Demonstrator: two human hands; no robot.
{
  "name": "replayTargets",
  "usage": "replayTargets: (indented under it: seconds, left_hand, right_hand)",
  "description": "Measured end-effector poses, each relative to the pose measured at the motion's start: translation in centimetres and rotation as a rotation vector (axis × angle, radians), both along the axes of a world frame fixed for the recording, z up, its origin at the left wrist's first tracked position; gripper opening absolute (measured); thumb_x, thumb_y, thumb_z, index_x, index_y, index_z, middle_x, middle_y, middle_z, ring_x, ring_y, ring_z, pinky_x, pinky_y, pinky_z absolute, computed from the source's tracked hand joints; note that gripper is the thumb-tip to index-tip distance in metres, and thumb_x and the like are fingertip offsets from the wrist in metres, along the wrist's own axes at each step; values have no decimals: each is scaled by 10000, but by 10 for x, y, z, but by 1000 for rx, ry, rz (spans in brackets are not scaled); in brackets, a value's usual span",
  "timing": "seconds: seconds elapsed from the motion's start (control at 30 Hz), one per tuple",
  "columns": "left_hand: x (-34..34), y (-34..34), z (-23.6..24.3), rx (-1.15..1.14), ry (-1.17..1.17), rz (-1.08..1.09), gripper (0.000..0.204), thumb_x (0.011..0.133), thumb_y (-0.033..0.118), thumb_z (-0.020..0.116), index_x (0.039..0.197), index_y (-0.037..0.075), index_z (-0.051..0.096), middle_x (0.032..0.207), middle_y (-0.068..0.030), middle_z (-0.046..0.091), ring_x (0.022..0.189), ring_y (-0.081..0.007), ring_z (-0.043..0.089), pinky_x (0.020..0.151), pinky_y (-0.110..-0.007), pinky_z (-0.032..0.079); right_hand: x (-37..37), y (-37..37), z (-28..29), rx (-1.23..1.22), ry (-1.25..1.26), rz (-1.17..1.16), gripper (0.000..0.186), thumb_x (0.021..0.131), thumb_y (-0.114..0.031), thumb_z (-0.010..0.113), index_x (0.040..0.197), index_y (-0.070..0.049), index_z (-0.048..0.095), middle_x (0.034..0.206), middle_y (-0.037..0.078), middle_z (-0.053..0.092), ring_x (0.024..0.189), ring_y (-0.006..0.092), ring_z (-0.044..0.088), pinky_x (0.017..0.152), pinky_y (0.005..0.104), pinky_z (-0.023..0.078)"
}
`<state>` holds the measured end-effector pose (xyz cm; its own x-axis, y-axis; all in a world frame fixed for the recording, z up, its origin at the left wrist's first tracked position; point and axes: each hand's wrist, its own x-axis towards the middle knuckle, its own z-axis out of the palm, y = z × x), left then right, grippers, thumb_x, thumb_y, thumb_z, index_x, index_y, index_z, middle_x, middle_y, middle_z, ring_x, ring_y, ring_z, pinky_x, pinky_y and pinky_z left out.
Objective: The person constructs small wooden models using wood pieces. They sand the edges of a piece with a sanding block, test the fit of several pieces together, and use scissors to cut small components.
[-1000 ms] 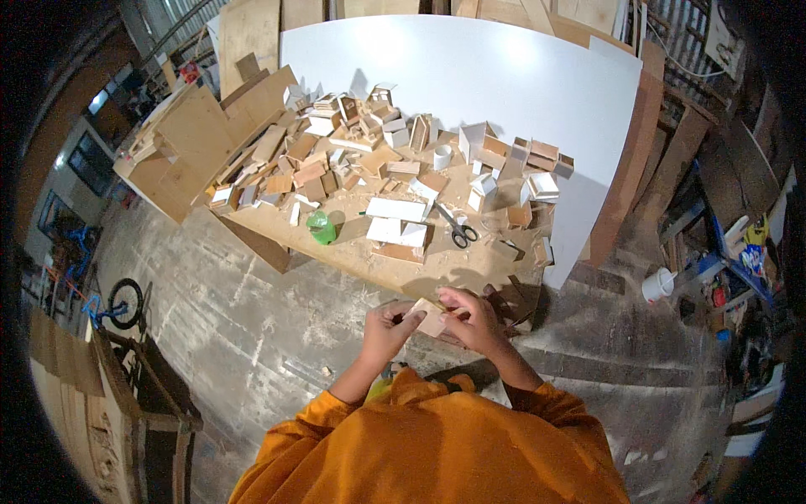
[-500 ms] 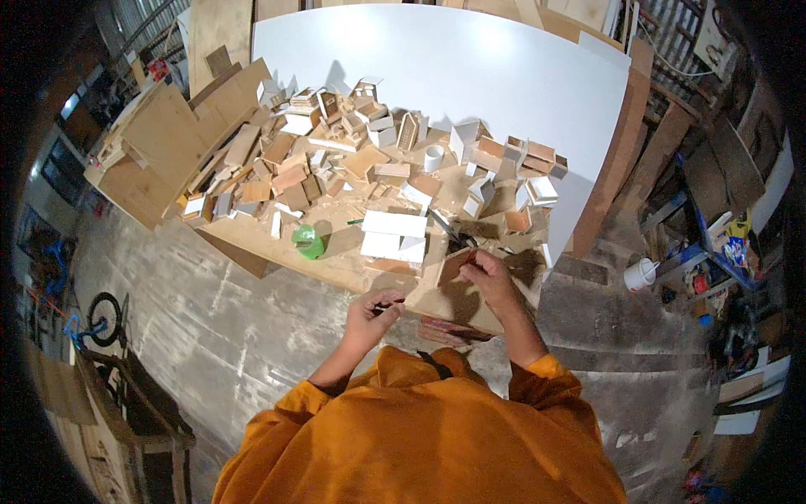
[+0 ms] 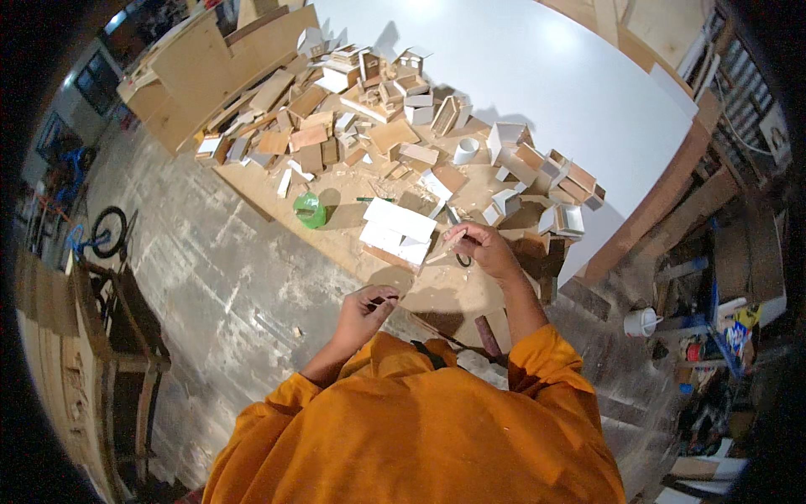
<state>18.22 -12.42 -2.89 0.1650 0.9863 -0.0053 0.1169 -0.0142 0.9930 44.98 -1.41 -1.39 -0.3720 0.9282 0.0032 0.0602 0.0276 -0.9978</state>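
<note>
My right hand (image 3: 483, 248) is over the worktable (image 3: 395, 277), fingers pinched on a thin pale wooden piece (image 3: 456, 239), above black-handled scissors (image 3: 462, 259) that it partly hides. My left hand (image 3: 366, 311) is at the table's front edge, fingers curled; anything between them is too small to make out. Between and beyond my hands lie white panels (image 3: 395, 223) on a brown wooden piece (image 3: 382, 259). A green plastic container (image 3: 309, 210) stands to their left, and a thin green item (image 3: 374, 200) lies behind them.
A pile of wooden offcuts and small boxes (image 3: 369, 118) covers the back, with a white cup (image 3: 466, 151) among them, before a large white board (image 3: 588, 92). Plywood sheets (image 3: 193, 76) stand left, a bicycle (image 3: 107, 233) and wooden frame (image 3: 109, 361) lower left, a white bucket (image 3: 640, 322) right.
My hands have parted from the small square wooden piece they held together. My right hand has risen toward the scissors; my left moved slightly left. The view has turned.
</note>
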Motion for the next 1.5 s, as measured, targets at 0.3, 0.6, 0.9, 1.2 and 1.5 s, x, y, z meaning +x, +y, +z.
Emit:
replayTargets:
  seconds: [0.3,0.6,0.9,1.2,1.5]
  left_hand:
    - [10,-8,1,-57,61,108,185,882,83,614,1018,-37,651,891,-72,667,790,-113,596,705,-257,479]
    - [11,-9,-3,-90,85,149,201,892,102,606,1025,-42,651,906,-78,669,789,-115,595,708,-265,483]
    - [11,-11,-14,-125,62,138,205,896,106,602,1031,-42,647,907,-74,665,803,-108,582,712,-265,477]
    - [13,-14,-8,-131,84,149,195,891,113,614,1023,-25,656,892,-61,661,791,-112,584,705,-262,472]
    - [12,-22,-18,-132,93,152,198,898,136,617,1025,-10,660,884,-57,656,781,-115,582,698,-263,467]
  right_hand:
    - [3,26,-8,-24,-18,127,184,856,51,576,1017,-11,641,991,19,639,924,97,571,837,256,454]
    - [0,31,-7,-61,-3,166,187,863,54,569,1019,-24,638,953,0,639,908,93,566,825,250,453]
    - [-7,31,-4,-43,-28,178,205,850,64,576,1016,-33,650,953,-12,628,897,90,556,820,248,445]
    - [-10,28,2,-79,-38,163,198,859,53,578,1022,-35,649,958,-16,625,899,82,558,817,245,450]
    - [-10,29,-4,-37,-52,176,124,868,-26,611,986,-6,641,897,2,644,852,89,571,776,265,463]
